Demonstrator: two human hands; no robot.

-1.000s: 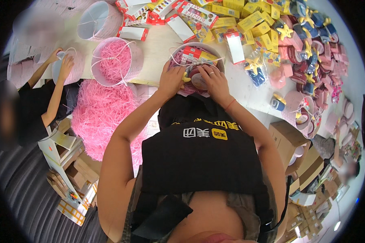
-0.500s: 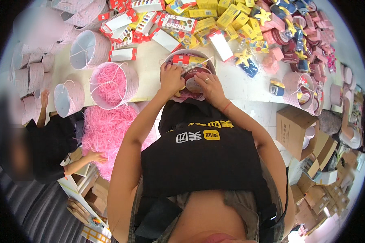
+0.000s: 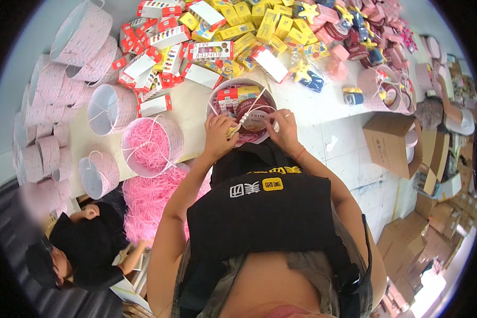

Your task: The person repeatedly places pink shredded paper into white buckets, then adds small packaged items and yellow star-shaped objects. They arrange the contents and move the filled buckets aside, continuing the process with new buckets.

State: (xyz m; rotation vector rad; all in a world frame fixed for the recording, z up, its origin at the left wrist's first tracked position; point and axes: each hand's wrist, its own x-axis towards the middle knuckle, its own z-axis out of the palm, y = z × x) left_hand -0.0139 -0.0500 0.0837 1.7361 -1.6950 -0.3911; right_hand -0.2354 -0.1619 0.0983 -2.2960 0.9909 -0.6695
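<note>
A pink patterned bucket stands at the table's near edge, right before me. Inside it lie pink paper shreds, a red and yellow box and a dark red round tin. A white cord handle with beads crosses over these. My left hand reaches over the bucket's near left rim, its fingers closed on a small yellow item, mostly covered by the fingers. At the right rim my right hand has bent fingers beside the tin and cord; what they pinch is hidden.
Several red-white boxes and yellow boxes heap at the back. Star toys and tins lie right. Buckets, one filled with pink shreds, stand left. A co-worker is at lower left. Cardboard cartons stand right.
My view has shifted. My right hand has drawn back from the tin toward the right rim, and my left hand has come down to the near left rim. The co-worker at left now leans lower.
</note>
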